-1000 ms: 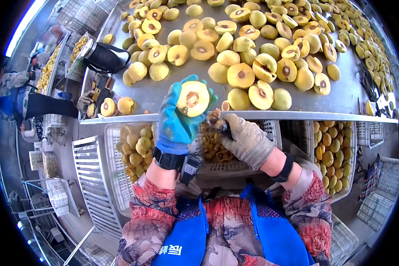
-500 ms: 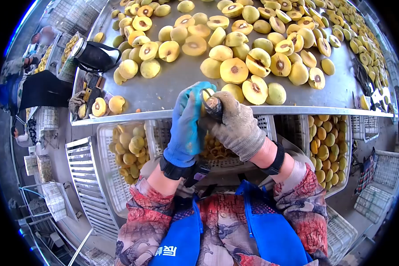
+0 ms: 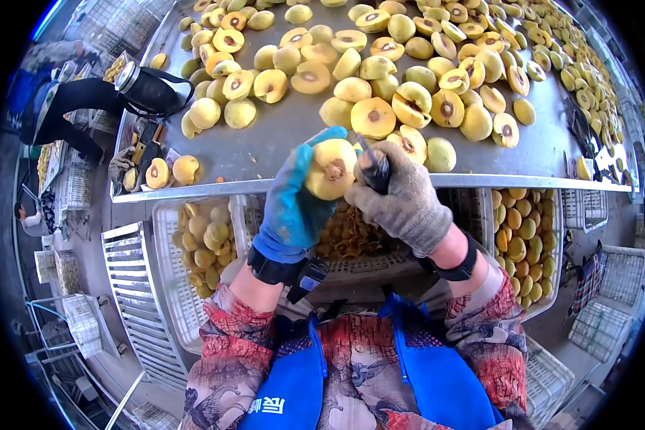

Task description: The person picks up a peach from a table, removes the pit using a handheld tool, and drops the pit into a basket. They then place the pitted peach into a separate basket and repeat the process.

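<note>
My left hand (image 3: 294,201), in a blue-and-teal glove, holds a yellow fruit half (image 3: 331,169) with its cut face and brown centre up. Close beside it, my right hand (image 3: 401,197) in a grey knitted glove is closed round the dark handle of a knife (image 3: 374,172). The knife's short blade points up and away, near the fruit. Both hands are over the front edge of a metal table (image 3: 265,154), where many cut and whole yellow fruits (image 3: 373,118) lie.
Crates of fruit (image 3: 528,236) stand under the table on both sides, with a slatted metal rack (image 3: 137,279) at the left. A black container (image 3: 154,89) rests on the table's left side. A person (image 3: 71,100) bends over at the far left.
The fruit in my left hand now shows its cut face, and my right hand with the knife has moved slightly right, away from it. The person at the far left has moved into fuller view.
</note>
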Available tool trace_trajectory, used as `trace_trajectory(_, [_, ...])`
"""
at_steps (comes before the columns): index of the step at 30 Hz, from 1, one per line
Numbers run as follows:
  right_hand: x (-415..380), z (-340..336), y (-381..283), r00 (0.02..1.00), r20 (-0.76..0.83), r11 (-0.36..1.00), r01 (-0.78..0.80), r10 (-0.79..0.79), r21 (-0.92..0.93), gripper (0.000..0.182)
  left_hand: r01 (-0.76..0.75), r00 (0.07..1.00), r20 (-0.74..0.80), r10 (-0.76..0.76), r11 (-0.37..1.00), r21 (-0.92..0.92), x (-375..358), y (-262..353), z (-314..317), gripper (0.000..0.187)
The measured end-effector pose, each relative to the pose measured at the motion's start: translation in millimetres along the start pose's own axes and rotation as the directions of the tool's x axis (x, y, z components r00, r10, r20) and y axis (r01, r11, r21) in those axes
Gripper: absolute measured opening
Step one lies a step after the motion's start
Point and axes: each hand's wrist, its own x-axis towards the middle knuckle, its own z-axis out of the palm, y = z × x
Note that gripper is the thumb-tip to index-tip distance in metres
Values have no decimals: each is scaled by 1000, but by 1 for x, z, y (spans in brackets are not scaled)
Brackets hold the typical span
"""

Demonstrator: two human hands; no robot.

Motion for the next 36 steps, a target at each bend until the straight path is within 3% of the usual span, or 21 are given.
trace_trajectory(1, [-3, -8, -4, 998, 28, 988, 60, -57, -143, 37, -1, 989, -145, 7, 999, 41, -1, 4, 9, 57])
trace_trajectory(4, [-5, -28, -1, 969, 173, 879, 232, -174, -416, 36, 142, 988, -56, -145, 988, -52, 1, 23, -3, 60])
trace_trajectory(5, [-4, -29, 5, 958, 163, 865, 284, -237, -413, 39, 154, 978, -142, -156, 988, -27, -1, 24, 1, 63])
trace_trajectory(8, [-5, -19, 2, 988, -40, 984, 143, -148, -104, 42, 175, 977, -153, -150, 970, 168, -1, 20, 1, 64])
trace_trajectory(9, [-1, -9, 15, 965, -99, 970, 239, -241, -33, 47, 181, 966, -232, -115, 941, 285, -1, 16, 4, 63])
trace_trajectory(13, [5, 11, 21, 980, -143, 984, 123, -141, -131, 51, 155, 982, -160, -98, 903, 402, 4, 0, 1, 58])
trace_trajectory(16, [17, 18, 30, 988, -152, 974, 18, 16, 224, 50, 109, 980, -197, -19, 882, 458, -6, 7, 18, 57])
trace_trajectory(17, [17, 19, 27, 990, -102, 921, -46, 93, 386, 49, 78, 980, -199, 22, 874, 480, -7, 7, 20, 57])
trace_trajectory(20, [11, 27, 10, 974, -17, 786, -171, 225, 594, 47, -318, 921, -4, 389, 760, 567, 6, -13, -2, 58])
trace_trajectory(21, [9, 36, 11, 979, 11, 690, -153, 206, 707, 50, -339, 903, 0, 430, 711, 616, 10, -9, -5, 57])
trace_trajectory(22, [12, 51, 23, 983, -65, 823, -106, 171, 558, 54, -313, 923, -14, 385, 772, 553, 8, -5, -1, 56])
trace_trajectory(24, [7, 56, 34, 996, -73, 982, -29, 43, 187, 58, -253, 956, -31, 291, 875, 414, 4, 3, 11, 54])
trace_trajectory(25, [5, 49, 26, 998, -62, 999, 9, -7, 38, 55, -168, 976, -123, 181, 980, 107, 8, 0, 5, 50])
trace_trajectory(29, [-2, 43, 11, 995, -40, 976, 81, -91, -201, 43, -187, 980, -66, 188, 982, 23, 9, 5, -8, 45])
trace_trajectory(32, [-3, 41, 6, 991, 8, 949, 132, -136, -285, 36, -236, 964, -109, 243, 969, 81, 6, 3, -10, 44])
trace_trajectory(36, [-5, 50, 13, 970, -46, 908, 206, -239, -366, 25, -277, 959, -38, 281, 958, 72, 6, 1, -14, 41])
